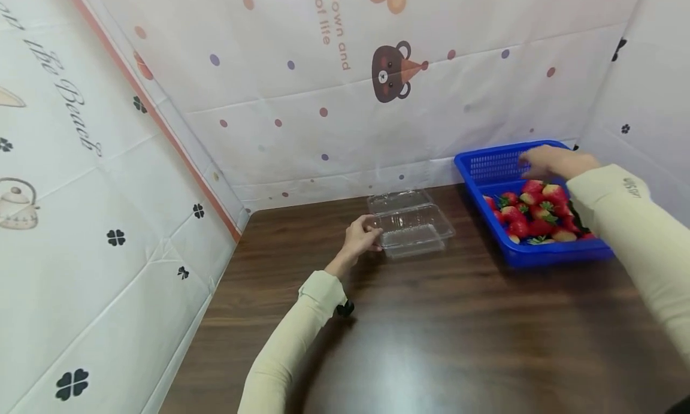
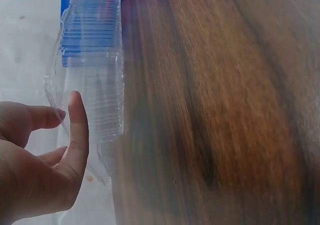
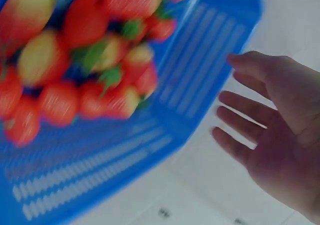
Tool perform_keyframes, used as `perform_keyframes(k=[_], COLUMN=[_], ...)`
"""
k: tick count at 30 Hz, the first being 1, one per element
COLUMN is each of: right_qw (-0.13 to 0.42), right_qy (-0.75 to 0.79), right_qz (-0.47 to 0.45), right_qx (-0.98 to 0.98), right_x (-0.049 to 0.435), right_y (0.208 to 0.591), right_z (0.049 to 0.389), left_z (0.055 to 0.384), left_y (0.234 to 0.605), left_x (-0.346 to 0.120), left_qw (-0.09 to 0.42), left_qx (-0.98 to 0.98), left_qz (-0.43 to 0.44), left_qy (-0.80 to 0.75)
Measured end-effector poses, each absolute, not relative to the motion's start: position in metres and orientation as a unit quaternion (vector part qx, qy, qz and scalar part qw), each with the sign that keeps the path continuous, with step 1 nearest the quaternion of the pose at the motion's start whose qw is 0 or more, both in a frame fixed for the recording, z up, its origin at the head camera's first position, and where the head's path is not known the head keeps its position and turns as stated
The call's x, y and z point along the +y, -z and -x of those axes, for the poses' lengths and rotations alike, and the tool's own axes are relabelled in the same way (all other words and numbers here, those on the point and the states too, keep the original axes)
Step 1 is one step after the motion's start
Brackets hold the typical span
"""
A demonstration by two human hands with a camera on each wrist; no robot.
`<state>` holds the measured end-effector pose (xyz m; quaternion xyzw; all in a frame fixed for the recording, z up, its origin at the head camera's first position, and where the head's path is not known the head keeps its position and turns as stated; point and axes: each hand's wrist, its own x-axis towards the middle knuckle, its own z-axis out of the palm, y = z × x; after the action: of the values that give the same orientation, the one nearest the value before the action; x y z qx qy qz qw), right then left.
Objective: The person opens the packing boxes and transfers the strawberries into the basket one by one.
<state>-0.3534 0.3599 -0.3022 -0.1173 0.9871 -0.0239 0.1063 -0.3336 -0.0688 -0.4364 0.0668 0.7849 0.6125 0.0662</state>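
Note:
My left hand [image 1: 360,237] is at the left end of a clear plastic clamshell box [image 1: 412,237], its fingertips lightly pinching the rim. The box stands on the table with its lid folded back toward the wall. In the left wrist view, the thumb and fingers of the left hand [image 2: 55,157] lie around the near edge of the box [image 2: 95,100]. My right hand [image 1: 552,161] hovers with nothing in it over the far part of a blue plastic basket [image 1: 496,162]. Strawberries [image 1: 539,213] with green leaves are heaped in the basket. Spread fingers of the right hand [image 3: 280,120] show beside the basket rim in the right wrist view.
The dark wood-grain table [image 1: 431,330] runs up to a printed white wall sheet [image 1: 323,132] at the back. Another printed sheet [image 1: 135,270] hangs along the left side. The basket stands at the back right, to the right of the plastic box.

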Motion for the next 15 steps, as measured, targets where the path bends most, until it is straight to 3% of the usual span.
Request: perform_keyframes(k=[10,15], right_qw=[-0.007,0.013], right_qy=[0.053,0.056], right_qz=[0.215,0.202], right_qx=[0.975,0.978], right_x=[0.251,0.224], right_y=[0.293,0.295], right_z=[0.377,0.377], left_z=[0.333,0.329], left_y=[0.434,0.437], left_x=[-0.082,-0.078], left_qw=[0.049,0.065], left_qx=[0.798,0.809], left_qz=[-0.035,-0.047], left_qy=[-0.599,-0.582])
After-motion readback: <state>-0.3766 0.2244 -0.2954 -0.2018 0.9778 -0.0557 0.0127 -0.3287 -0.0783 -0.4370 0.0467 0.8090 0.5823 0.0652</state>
